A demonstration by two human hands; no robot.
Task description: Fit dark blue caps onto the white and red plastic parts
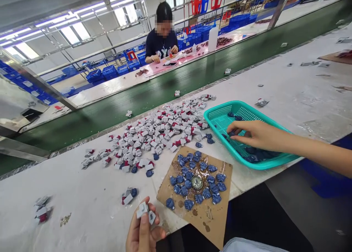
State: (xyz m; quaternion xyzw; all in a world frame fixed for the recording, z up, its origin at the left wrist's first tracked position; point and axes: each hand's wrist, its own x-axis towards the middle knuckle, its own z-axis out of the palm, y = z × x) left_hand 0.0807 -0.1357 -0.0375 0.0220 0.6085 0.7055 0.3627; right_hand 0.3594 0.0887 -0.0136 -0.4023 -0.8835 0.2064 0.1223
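Head view, looking down a long white bench: the left hand [141, 230] sits at 6 o'clock, thumb and fingers closed in a firm pinch on a small white-and-grey block [142, 210], with a second block [151, 217] pressed against the fingers just beside it. The pinch works at the fingertips, leaving the blocks' pale, square faces in plain sight. At 3 o'clock the right hand [253, 134] stretches over a teal plastic mesh basket [220, 114], its fingers slightly curled just above dark blue ribbed pieces [255, 154]; whether it has hold of one, I cannot tell.

Between the hands, at about 5 o'clock, lies a torn cardboard sheet [217, 222], stained and speckled, with chunky blue pieces [188, 204] ringed around a round metal-rimmed badge [197, 182]. At 10 o'clock spreads a loose heap of angular white, grey and red pieces [156, 134], with stray ones scattered along the bench top [82, 186].

Past the bench's metal edge runs a green conveyor belt [132, 98]. At 12 o'clock, across it, a co-worker in a dark T-shirt [162, 43] works with both hands at a pink mat [162, 68], a white plastic bottle [213, 37] standing off to 1 o'clock, and blue crates [110, 72] stacked behind.
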